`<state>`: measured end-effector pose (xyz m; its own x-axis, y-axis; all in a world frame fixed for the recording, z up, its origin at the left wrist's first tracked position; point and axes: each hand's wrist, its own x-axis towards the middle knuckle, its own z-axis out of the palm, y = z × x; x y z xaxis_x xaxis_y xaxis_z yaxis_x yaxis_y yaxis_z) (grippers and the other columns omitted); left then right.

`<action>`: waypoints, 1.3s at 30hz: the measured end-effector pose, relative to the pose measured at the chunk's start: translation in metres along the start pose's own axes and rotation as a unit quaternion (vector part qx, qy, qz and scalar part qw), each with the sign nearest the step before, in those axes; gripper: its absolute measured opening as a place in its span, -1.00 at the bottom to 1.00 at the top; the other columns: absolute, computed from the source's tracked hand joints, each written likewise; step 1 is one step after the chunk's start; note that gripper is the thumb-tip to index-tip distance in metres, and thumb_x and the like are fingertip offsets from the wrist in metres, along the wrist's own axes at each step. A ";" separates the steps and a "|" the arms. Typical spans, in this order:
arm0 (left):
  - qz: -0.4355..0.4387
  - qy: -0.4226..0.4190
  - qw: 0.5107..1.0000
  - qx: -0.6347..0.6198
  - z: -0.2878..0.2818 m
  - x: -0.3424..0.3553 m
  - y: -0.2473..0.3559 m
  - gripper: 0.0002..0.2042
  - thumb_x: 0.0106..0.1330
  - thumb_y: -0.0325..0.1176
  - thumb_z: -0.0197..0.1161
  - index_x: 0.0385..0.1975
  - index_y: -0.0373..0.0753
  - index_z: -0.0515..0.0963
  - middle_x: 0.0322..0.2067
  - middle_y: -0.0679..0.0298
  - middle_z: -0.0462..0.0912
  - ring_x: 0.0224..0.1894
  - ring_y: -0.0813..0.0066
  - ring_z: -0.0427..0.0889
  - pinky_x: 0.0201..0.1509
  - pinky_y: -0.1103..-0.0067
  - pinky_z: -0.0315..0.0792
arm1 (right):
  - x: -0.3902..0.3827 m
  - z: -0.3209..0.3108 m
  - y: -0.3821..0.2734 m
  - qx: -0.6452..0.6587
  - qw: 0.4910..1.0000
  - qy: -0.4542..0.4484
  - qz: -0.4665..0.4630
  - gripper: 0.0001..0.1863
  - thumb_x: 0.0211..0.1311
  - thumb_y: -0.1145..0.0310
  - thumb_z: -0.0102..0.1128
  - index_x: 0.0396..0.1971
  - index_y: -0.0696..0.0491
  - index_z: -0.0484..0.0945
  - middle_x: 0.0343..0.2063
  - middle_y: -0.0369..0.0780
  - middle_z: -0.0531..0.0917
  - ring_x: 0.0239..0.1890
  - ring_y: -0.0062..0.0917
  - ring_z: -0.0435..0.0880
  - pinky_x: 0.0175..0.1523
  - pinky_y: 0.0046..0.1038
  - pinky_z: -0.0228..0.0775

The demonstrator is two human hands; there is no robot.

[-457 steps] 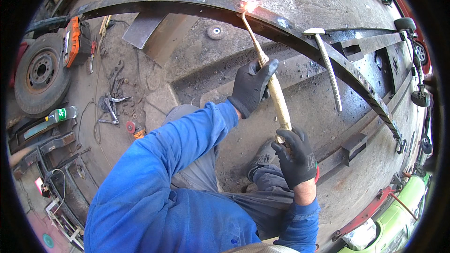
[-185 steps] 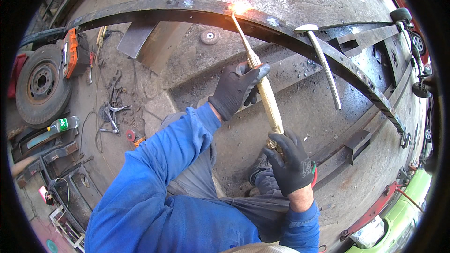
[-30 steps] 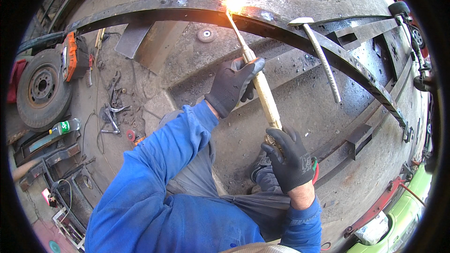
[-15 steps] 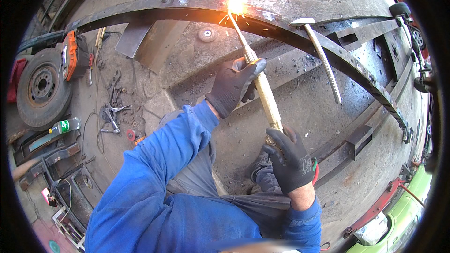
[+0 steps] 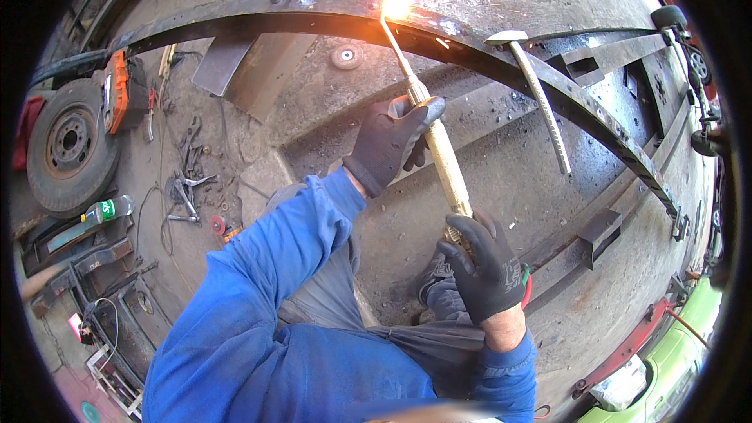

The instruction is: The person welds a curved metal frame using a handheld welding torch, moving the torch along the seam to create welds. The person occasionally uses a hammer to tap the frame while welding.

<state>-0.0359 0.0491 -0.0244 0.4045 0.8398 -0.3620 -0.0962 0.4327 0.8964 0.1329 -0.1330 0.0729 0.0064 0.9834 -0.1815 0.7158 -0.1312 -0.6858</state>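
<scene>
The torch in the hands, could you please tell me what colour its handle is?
The torch handle is brassy gold, best seen in the head view.

Site: metalworking and vehicle workshop. Evidence as follows. Floor [image 5: 619, 266]: bare concrete, stained dark in patches, scattered with grit and small loose parts. Steel beam [image 5: 329, 25], long, curved in this view, runs from 10 through 12 to just past 3 o'clock. Brass-coloured torch [image 5: 448, 168], tip at 12 against the beam, bright glow and sparks there. Hammer [image 5: 540, 98] at 2. Worn vehicle wheel [image 5: 72, 141] with tyre between 9 and 10; orange-and-black toolbox [image 5: 119, 94] just beside it. Metal hand tools [image 5: 185, 194] at 9. Angle grinder [image 5: 227, 229], red disc, between 8 and 9. Light-green vehicle bodywork [image 5: 677, 345] at 4.
</scene>
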 end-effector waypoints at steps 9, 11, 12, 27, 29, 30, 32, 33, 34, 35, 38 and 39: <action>0.002 -0.001 1.000 -0.002 -0.002 0.001 -0.001 -0.56 0.55 0.12 0.35 -0.10 -0.20 0.71 -0.48 0.35 0.62 -0.63 0.71 0.51 -0.58 0.68 0.40 | 0.002 -0.001 -0.002 0.012 1.000 -0.012 0.013 -0.56 0.42 0.30 0.48 0.26 -0.07 0.65 0.29 0.02 0.61 0.22 -0.03 0.76 0.21 -0.12 0.68; 0.000 -0.003 1.000 -0.003 -0.002 0.001 0.000 -0.57 0.55 0.12 0.35 -0.10 -0.20 0.71 -0.48 0.35 0.61 -0.63 0.71 0.51 -0.58 0.68 0.40 | 0.002 0.001 -0.003 0.008 1.000 0.011 0.000 -0.56 0.35 0.37 0.52 0.20 0.03 0.69 0.18 0.02 0.69 0.15 -0.05 0.78 0.18 -0.16 0.66; -0.001 -0.003 1.000 -0.006 -0.002 0.000 0.000 -0.57 0.55 0.12 0.35 -0.10 -0.20 0.71 -0.48 0.35 0.61 -0.63 0.71 0.51 -0.58 0.68 0.40 | 0.002 0.001 -0.003 0.007 1.000 0.018 -0.004 -0.56 0.32 0.40 0.55 0.17 0.07 0.71 0.13 0.03 0.73 0.11 -0.07 0.79 0.16 -0.18 0.65; 0.000 -0.010 1.000 -0.006 -0.003 0.000 0.001 -0.55 0.54 0.14 0.35 -0.12 -0.21 0.70 -0.51 0.36 0.59 -0.65 0.70 0.48 -0.60 0.66 0.37 | 0.001 -0.001 -0.003 -0.023 1.000 -0.012 0.004 -0.53 0.39 0.36 0.48 0.28 -0.13 0.66 0.31 0.01 0.60 0.16 -0.05 0.81 0.14 -0.12 0.72; 0.001 -0.010 1.000 -0.005 -0.002 0.000 0.001 -0.55 0.54 0.14 0.35 -0.12 -0.21 0.70 -0.51 0.36 0.59 -0.65 0.70 0.48 -0.60 0.66 0.37 | 0.000 -0.001 -0.005 -0.013 1.000 0.000 0.008 -0.55 0.37 0.37 0.50 0.24 -0.03 0.70 0.24 0.03 0.67 0.15 -0.04 0.80 0.17 -0.16 0.68; 0.000 -0.009 1.000 -0.005 -0.002 0.000 0.001 -0.55 0.54 0.15 0.35 -0.12 -0.21 0.70 -0.51 0.36 0.59 -0.65 0.70 0.48 -0.59 0.66 0.38 | 0.000 -0.001 -0.006 -0.009 1.000 0.003 0.016 -0.56 0.36 0.37 0.50 0.22 0.03 0.72 0.21 0.04 0.70 0.14 -0.04 0.79 0.18 -0.18 0.66; -0.002 -0.008 1.000 -0.002 -0.002 0.000 0.001 -0.55 0.54 0.15 0.35 -0.11 -0.21 0.70 -0.51 0.36 0.59 -0.65 0.70 0.48 -0.59 0.66 0.38 | 0.000 0.000 -0.006 -0.005 1.000 0.007 0.011 -0.56 0.35 0.38 0.51 0.22 0.03 0.72 0.20 0.03 0.70 0.14 -0.03 0.79 0.18 -0.18 0.66; -0.002 -0.007 1.000 0.000 -0.002 0.000 0.001 -0.54 0.54 0.15 0.34 -0.11 -0.21 0.70 -0.51 0.36 0.59 -0.65 0.70 0.48 -0.59 0.66 0.39 | 0.000 0.000 -0.006 -0.002 1.000 0.005 0.018 -0.55 0.35 0.38 0.51 0.22 0.03 0.72 0.20 0.03 0.71 0.14 -0.03 0.79 0.18 -0.17 0.66; -0.003 -0.006 1.000 0.002 -0.002 0.000 0.001 -0.54 0.54 0.15 0.34 -0.11 -0.21 0.70 -0.51 0.36 0.59 -0.65 0.70 0.48 -0.59 0.67 0.39 | 0.001 0.000 -0.005 -0.007 1.000 0.002 0.006 -0.54 0.36 0.38 0.51 0.24 -0.01 0.70 0.23 0.03 0.67 0.16 -0.04 0.79 0.17 -0.16 0.68; -0.001 -0.006 1.000 0.000 -0.002 0.000 0.001 -0.54 0.54 0.15 0.34 -0.11 -0.21 0.70 -0.51 0.36 0.59 -0.65 0.70 0.49 -0.59 0.67 0.39 | 0.001 -0.001 -0.004 -0.010 1.000 -0.003 0.000 -0.52 0.36 0.39 0.50 0.26 -0.06 0.68 0.26 0.03 0.64 0.17 -0.04 0.79 0.17 -0.15 0.69; 0.003 -0.006 1.000 -0.004 -0.001 0.000 0.001 -0.55 0.55 0.14 0.33 -0.11 -0.21 0.70 -0.51 0.36 0.59 -0.65 0.70 0.49 -0.59 0.67 0.39 | 0.001 -0.001 -0.001 -0.015 1.000 -0.010 -0.005 -0.50 0.36 0.39 0.50 0.28 -0.10 0.66 0.29 0.02 0.61 0.18 -0.05 0.80 0.17 -0.14 0.70; 0.003 -0.007 1.000 -0.004 -0.001 0.001 0.000 -0.55 0.56 0.14 0.33 -0.11 -0.21 0.70 -0.51 0.35 0.59 -0.65 0.70 0.49 -0.60 0.67 0.39 | 0.000 -0.001 0.000 -0.015 1.000 -0.010 -0.005 -0.50 0.36 0.39 0.50 0.28 -0.10 0.66 0.29 0.03 0.62 0.18 -0.05 0.80 0.18 -0.14 0.70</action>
<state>-0.0368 0.0502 -0.0246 0.4158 0.8381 -0.3530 -0.1069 0.4305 0.8962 0.1336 -0.1329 0.0737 -0.0148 0.9818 -0.1895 0.7363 -0.1175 -0.6663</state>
